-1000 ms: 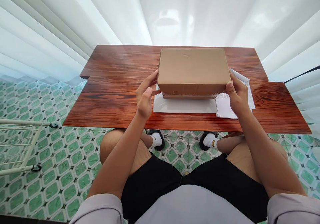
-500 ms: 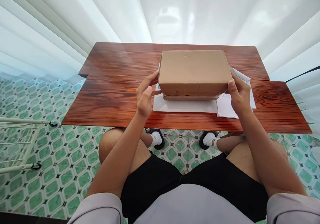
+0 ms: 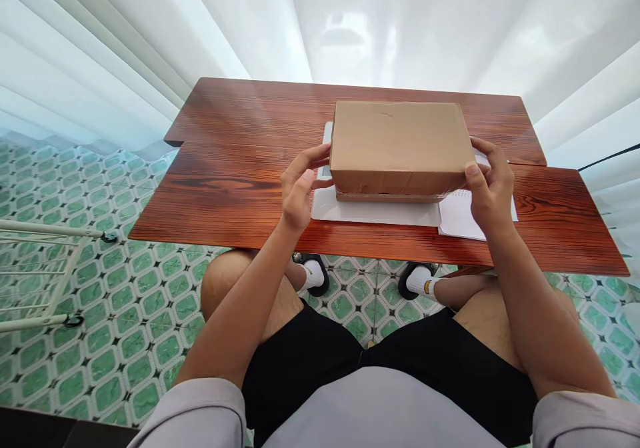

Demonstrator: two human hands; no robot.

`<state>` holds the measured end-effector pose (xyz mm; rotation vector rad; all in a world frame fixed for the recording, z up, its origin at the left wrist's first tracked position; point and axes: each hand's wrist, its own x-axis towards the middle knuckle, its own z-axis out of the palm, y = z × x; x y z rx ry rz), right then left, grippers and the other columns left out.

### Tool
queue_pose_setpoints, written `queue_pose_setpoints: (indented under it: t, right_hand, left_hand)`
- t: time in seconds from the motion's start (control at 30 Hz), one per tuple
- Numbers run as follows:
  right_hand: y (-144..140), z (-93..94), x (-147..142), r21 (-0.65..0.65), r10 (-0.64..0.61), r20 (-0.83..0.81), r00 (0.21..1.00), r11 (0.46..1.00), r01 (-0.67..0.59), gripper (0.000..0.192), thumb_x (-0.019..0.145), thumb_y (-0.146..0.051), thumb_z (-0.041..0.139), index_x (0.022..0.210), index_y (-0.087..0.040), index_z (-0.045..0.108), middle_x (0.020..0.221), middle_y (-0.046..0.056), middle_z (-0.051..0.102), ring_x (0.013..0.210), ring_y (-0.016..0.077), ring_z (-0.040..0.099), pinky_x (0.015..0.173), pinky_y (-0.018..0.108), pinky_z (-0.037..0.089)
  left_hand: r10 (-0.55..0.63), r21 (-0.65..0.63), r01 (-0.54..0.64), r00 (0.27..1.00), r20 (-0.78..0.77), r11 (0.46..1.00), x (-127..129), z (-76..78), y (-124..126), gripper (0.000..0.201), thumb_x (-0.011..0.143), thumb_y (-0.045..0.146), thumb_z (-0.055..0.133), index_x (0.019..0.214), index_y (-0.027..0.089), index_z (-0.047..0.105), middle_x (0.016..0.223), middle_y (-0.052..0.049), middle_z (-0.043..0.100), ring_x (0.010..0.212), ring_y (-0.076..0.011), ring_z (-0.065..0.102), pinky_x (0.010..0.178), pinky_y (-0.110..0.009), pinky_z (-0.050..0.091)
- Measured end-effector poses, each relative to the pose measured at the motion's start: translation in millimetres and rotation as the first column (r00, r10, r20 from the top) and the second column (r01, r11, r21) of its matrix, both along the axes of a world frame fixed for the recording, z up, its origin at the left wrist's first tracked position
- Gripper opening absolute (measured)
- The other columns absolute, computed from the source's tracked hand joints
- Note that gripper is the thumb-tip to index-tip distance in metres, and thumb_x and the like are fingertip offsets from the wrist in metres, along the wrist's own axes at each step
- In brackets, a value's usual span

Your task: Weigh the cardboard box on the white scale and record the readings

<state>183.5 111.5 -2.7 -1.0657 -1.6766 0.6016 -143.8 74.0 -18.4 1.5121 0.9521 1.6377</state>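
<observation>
cardboard box (image 3: 401,145): brown, shut, mid tabletop, long side facing the person, sitting on a white tray w/ its near edge lifted a bit
left hand (image 3: 300,188): fingers spread, tips touching box's left end, thumb near lower corner
right hand (image 3: 491,185): wrapped round box's right end, thumb on front face, fingers over the top edge
hands: well apart, one at each end, box clamped betw. them
white tray (image 3: 373,211): flat under box, near strip showing
paper sheet (image 3: 457,218): printed, beside tray, partly under right hand
tabletop (image 3: 235,188): dark red wood grain
floor (image 3: 115,288): green patterned tiles
</observation>
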Motion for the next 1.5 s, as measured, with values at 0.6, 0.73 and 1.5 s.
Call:
queue_pose_setpoints:
  t: [0.6, 0.73, 1.5]
  right_hand:
    - [-21, 17.6, -21, 0.523, -0.389, 0.103, 0.915, 0.804, 0.283, 0.023, 0.103, -0.039, 0.041, 0.098, -0.029, 0.062, 0.088, 0.012, 0.059, 0.089, 0.0358, 0.057, 0.079, 0.053, 0.042]
    - [-40, 14.0, -38, 0.588, -0.165, 0.243, 0.956, 0.808, -0.01, 0.022, 0.1, -0.033, 0.04, 0.087, -0.027, 0.058, 0.073, 0.007, 0.055, 0.07, 0.0285, 0.053, 0.069, 0.047, 0.04]
    - [-78, -22.8, -94, -0.286, 0.708, -0.267, 0.653, 0.589, -0.756, 0.046, 0.102, -0.038, 0.042, 0.06, -0.02, 0.04, 0.053, -0.005, 0.032, 0.045, 0.0103, 0.033, 0.043, 0.025, 0.031]
  left_hand:
    - [0.291, 0.252, -0.241, 0.938, -0.187, 0.937, 7, 12.2, -17, 0.031, 0.098, 0.035, 0.045, 0.121, 0.024, 0.064, 0.099, -0.007, 0.062, 0.088, -0.0223, 0.059, 0.067, -0.033, 0.051]
    - [0.333, 0.591, -0.072, 0.877, -0.347, 0.803, 14, 19.6, -29, 0.031, 0.092, 0.018, 0.047, 0.12, 0.021, 0.057, 0.084, -0.004, 0.06, 0.074, -0.0196, 0.056, 0.068, -0.036, 0.049]
    - [-0.343, 0.098, 0.366, 0.919, -0.193, 0.926, 71, -8.9, -59, 0.056, 0.088, 0.045, 0.062, 0.135, 0.016, 0.05, 0.122, -0.014, 0.058, 0.115, -0.0254, 0.059, 0.098, -0.04, 0.054]
